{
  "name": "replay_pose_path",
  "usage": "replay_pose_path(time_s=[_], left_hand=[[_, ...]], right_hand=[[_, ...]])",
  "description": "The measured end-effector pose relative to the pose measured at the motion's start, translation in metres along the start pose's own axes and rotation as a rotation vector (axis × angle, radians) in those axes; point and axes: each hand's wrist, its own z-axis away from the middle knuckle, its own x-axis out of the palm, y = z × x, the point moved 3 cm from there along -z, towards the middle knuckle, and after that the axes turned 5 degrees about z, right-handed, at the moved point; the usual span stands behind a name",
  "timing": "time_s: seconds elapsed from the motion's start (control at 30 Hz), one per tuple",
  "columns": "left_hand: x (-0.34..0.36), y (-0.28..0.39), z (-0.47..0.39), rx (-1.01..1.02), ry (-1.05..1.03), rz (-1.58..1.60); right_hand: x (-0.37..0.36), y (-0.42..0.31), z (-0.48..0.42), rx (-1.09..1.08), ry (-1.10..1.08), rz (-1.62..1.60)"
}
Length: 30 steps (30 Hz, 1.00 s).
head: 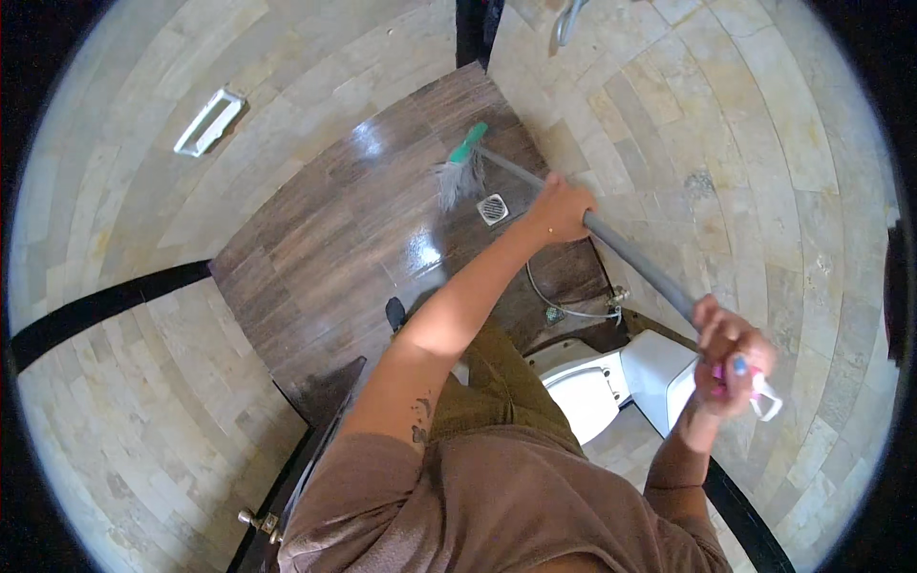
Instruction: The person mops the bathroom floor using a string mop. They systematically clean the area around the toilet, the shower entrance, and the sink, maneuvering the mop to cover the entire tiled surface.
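Observation:
A broom with a long grey handle [637, 265] slants across the view. Its green head [469, 142] and grey bristles [460, 183] are down at the wood-look tile floor [337, 222], just beyond a square metal floor drain [493, 209]. Partway along the handle, my left hand [566, 208] is wrapped around it. My right hand [734, 358], slightly blurred, grips the upper end, where a pink and white hanging cap [766, 405] sticks out past the fingers.
A white toilet [584, 401] with its tank [655, 369] stands at my right. A hose [537, 290] runs from a wall valve [617, 295]. Stone-tiled walls [716, 179] enclose the floor. A white wall fixture [209, 122] is at left, and a door [322, 444] stands near my left side.

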Motion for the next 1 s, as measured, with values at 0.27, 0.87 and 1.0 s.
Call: replay_pose_path(time_s=[0.27, 0.87, 1.0], left_hand=[[0.143, -0.108, -0.006, -0.076, -0.126, -0.041], [0.152, -0.04, -0.035, 0.272, -0.682, -0.048], [0.126, -0.099, -0.037, 0.264, -0.529, -0.079]], right_hand=[[-0.028, 0.139, 0.056, 0.22, 0.053, 0.307], [-0.067, 0.137, 0.127, 0.289, 0.09, 0.108], [-0.032, 0.162, 0.083, 0.262, 0.041, 0.538]])
